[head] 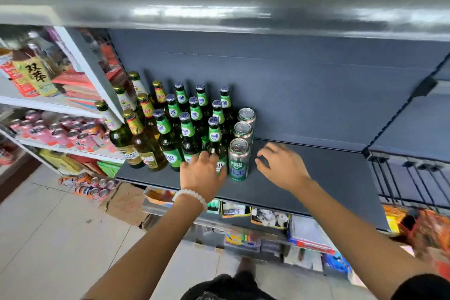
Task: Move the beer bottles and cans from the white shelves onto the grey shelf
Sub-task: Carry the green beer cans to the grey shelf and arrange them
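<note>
I see my left hand (202, 173) spread flat against the front green bottle (215, 146) on the grey shelf (316, 178), right hand (280, 165) loose, holding nothing, at three o'clock of the cans (239, 158).

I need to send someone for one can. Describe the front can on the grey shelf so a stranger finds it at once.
Find the grey shelf with the cluster of green-labelled beer bottles. At the cluster's right edge three cans stand in a line running front to back. Take the front can, nearest the shelf edge, between the left hand and right hand.
</note>
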